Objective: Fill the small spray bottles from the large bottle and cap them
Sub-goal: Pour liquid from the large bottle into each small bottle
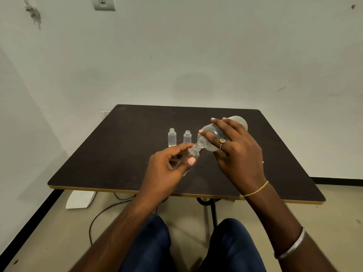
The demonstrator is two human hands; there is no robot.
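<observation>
A: Small spray bottle (193, 153), the one in hand: where is it?

B: Above the middle of the dark table (117, 154), pinched between thumb and fingers of the left hand (169, 167), tilted so its open neck meets the mouth of the large bottle (220, 134).

A: And the right hand (235, 152)?

B: Wrapped over the large bottle, fingers curled round its body, tipping it down to the left. I judge mouth-to-mouth keeps the pour from spilling.

A: Contents?

B: The large bottle is cloudy, with clear liquid near its neck. The level in the held bottle is hidden by the fingers. Two more stand uncapped just behind: the far-left bottle (172, 137) looks largely full; the middle bottle (187, 136) I cannot tell.

A: Caps?

B: None visible.
</observation>
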